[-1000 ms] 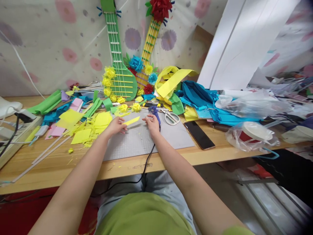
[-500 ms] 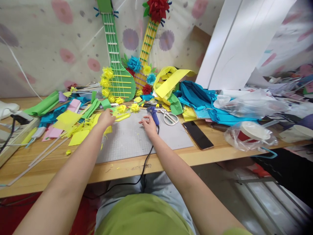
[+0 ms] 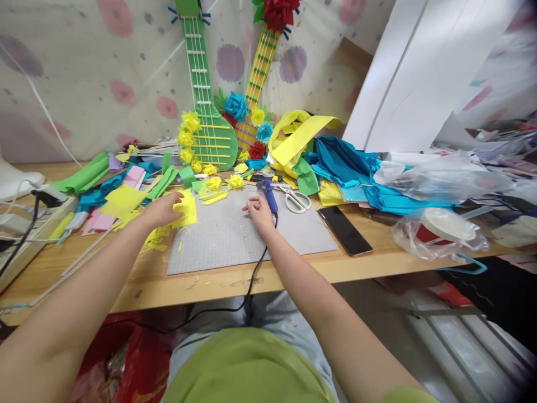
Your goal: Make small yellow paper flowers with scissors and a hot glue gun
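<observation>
My left hand (image 3: 164, 209) is at the left edge of the grey cutting mat (image 3: 218, 240), its fingers apart beside a sheet of yellow crepe paper (image 3: 189, 211). Whether the fingertips touch the sheet is hard to see. My right hand (image 3: 260, 214) hovers over the mat with loosely bent fingers and nothing visible in them. Right beside it lies a blue glue gun (image 3: 269, 196), its black cord running off the table's front edge. White-handled scissors (image 3: 297, 201) rest to its right. Folded yellow strips (image 3: 215, 197) and yellow paper flowers (image 3: 235, 182) sit at the mat's far edge.
A green paper guitar (image 3: 213, 134) and a yellow one (image 3: 260, 61) lean on the wall. A phone (image 3: 344, 230) lies right of the mat. Blue crepe paper (image 3: 348, 162) and a bagged cup (image 3: 436, 226) are farther right. A power strip (image 3: 37, 224) stands at the left.
My left hand has moved back and left from the far edge of the mat, uncovering the yellow sheet. My right hand stays by the glue gun. The view has shifted slightly.
</observation>
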The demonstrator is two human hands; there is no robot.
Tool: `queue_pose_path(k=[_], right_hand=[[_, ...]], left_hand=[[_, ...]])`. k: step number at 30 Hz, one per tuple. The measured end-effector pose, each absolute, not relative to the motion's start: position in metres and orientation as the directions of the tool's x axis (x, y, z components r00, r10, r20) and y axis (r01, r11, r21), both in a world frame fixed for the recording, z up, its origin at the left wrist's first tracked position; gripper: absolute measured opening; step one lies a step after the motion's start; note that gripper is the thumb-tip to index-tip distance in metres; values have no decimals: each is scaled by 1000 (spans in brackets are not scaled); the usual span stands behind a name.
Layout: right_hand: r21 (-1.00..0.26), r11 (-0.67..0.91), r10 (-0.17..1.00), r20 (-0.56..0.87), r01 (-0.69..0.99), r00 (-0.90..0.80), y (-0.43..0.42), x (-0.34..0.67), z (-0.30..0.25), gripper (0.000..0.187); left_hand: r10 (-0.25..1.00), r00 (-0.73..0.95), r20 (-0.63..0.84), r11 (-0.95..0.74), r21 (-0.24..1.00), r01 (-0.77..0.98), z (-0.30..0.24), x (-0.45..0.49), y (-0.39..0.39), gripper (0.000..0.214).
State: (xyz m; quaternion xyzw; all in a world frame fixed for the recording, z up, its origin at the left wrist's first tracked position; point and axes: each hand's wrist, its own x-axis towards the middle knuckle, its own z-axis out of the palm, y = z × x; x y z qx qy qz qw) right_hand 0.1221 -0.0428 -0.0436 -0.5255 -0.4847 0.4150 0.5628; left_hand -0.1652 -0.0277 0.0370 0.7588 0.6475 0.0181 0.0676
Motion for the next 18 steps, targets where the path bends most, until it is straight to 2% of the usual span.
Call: queue_pose_path(k=[10,14,18], right_hand=[[-994,94,977,105,64,186,-44,123,-41,11],[-994,85,978,97,72,183,-44,123,-41,11],[-992,78,979,94,95,179,-46,123,-40,12]], left_hand=[[996,93,-8,-89,220,972,27,-150,-26,55],[1000,-13,2,12,320,947,29,-152,-25,47],[989,-147,33,128,326,937,34,-149,-26,44]])
